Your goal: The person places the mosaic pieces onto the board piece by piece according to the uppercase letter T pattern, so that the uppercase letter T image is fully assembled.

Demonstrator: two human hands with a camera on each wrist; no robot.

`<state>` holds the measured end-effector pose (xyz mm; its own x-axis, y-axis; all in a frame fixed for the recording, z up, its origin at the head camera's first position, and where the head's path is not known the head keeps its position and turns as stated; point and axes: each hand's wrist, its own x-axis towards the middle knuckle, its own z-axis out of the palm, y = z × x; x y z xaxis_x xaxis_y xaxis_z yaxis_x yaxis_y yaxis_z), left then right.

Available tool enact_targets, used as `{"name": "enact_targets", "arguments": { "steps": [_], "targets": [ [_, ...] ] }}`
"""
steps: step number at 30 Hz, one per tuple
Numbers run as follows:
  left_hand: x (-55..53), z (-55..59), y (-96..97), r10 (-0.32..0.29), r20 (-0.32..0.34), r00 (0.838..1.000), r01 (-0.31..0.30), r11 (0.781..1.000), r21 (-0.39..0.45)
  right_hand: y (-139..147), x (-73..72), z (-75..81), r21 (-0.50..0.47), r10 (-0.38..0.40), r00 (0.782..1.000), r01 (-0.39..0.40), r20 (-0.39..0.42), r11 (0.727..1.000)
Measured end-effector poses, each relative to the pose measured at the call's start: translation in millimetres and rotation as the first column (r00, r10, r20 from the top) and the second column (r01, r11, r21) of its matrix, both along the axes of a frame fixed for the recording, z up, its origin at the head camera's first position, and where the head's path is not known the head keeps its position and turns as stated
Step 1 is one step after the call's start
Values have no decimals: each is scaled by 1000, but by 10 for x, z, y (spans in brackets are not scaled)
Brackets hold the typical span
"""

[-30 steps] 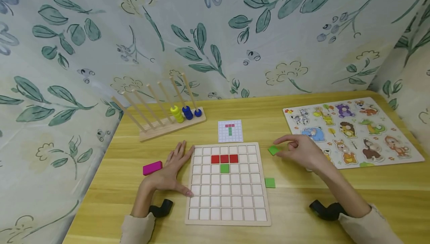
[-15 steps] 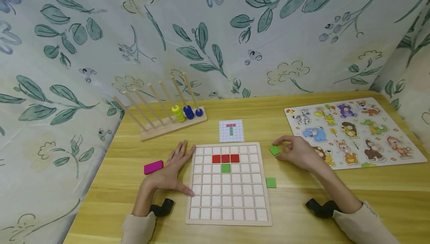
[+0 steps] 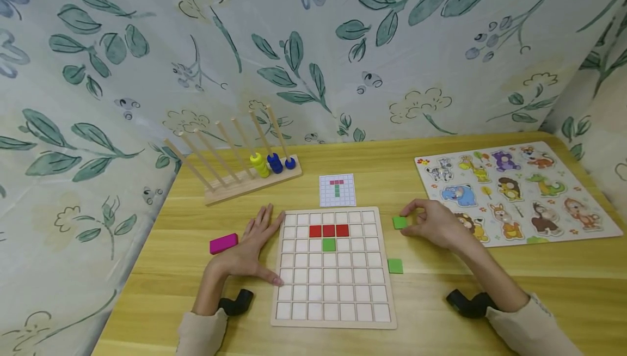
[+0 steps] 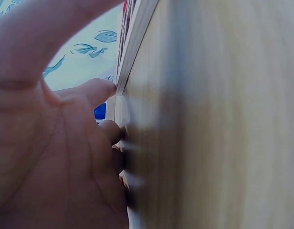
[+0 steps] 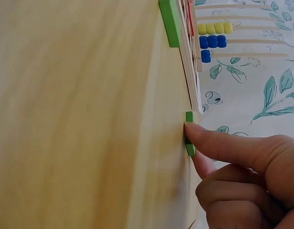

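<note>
My right hand pinches a green square tile between thumb and index finger, just off the far right corner of a wooden grid board. In the right wrist view that tile is seen edge-on, close over the table. A second green tile lies beside the board's right edge. On the board, three red tiles form a row, and one green tile sits below the middle one. Fingers spread, my left hand rests along the board's left edge, with the thumb touching its rim.
Behind the board lies a pattern card printed with a red and green T. A wooden peg stand with yellow and blue beads is at back left. An animal puzzle occupies the right, and a magenta block lies left of my left hand.
The green tile in my right hand has turned, so its sides now run nearly parallel to the board's. My left hand stays in place on the board's edge.
</note>
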<state>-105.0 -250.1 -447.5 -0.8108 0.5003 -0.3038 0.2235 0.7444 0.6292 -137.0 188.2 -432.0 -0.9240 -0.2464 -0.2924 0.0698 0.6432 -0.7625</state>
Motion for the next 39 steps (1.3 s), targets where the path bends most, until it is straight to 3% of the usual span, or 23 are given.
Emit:
{"name": "enact_targets", "arguments": {
  "steps": [18,28,39],
  "targets": [
    [4,-12,-6,-5,-12,1000,5,1000,7,-38,4,-20,51,16,1000,-16,3,999],
    [-2,-4,-6,-2,-6,1000,2,1000,9,-86,-2,24,65,10,996,-4,-93,998],
    [4,-2,-4,-2,2,1000,2,1000,8,-596,142,244,-16,-1,995,-1,-96,1000]
  ]
}}
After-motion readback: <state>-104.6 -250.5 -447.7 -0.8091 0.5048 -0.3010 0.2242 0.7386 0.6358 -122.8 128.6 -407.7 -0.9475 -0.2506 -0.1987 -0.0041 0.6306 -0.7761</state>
